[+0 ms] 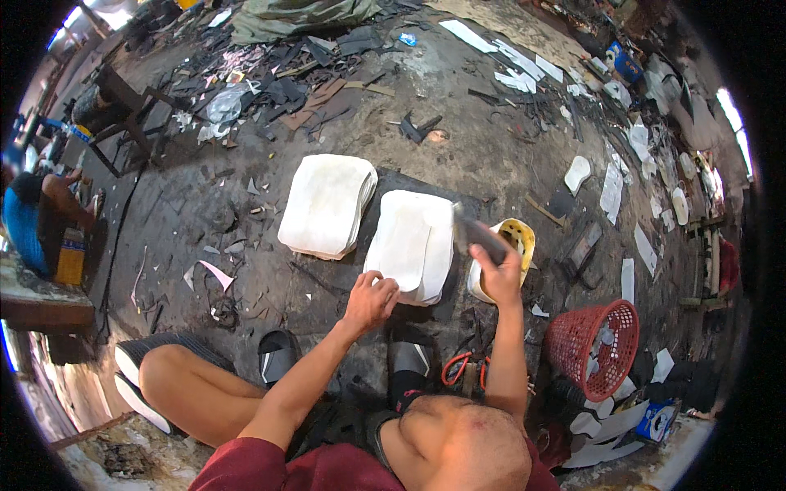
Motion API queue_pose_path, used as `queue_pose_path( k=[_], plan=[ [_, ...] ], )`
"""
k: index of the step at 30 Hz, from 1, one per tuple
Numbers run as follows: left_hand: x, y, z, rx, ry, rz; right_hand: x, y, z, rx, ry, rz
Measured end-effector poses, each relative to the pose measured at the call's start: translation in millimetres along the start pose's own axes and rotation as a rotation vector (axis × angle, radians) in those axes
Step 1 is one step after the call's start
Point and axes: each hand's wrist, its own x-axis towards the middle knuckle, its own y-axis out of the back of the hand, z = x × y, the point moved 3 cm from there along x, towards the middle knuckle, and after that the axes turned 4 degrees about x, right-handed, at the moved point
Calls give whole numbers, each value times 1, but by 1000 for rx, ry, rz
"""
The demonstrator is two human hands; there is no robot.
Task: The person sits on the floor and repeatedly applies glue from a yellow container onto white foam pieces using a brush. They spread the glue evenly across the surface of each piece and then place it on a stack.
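Two stacks of white, curved-edged sheets lie on the floor in front of me, a left stack and a right stack. My left hand has its fingers curled against the near left corner of the right stack's top sheet. My right hand is closed around a dark, flat tool that looks like a brush with a pale tip, slightly blurred. The tool's tip is beside the right stack's far right corner. Just behind that hand stands a yellow-rimmed white tub, partly hidden, with stained inner walls.
Orange-handled scissors lie by my right foot. A red plastic basket stands at the right. Dark scraps litter the far floor, and white offcuts lie to the right. At the left edge another person is partly visible.
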Motion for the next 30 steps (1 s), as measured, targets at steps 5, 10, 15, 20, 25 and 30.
queue_pose_path(
  k=[5,10,15,20,25,30],
  plan=[
    [108,85,-21,121,107,567,7,-3,-2,101,16,304],
    [146,192,-44,379,-75,748,-2,-10,1,80,66,391],
    [61,166,-80,519,-138,471,-13,6,-3,43,53,444],
    [-35,85,-80,355,406,368,-22,37,-11,-25,85,563],
    [-62,-56,12,-1327,1435,204,-15,87,-1,-518,86,760],
    [-31,-80,26,-1676,1642,214,-1,69,57,-1081,-456,302]
  ],
)
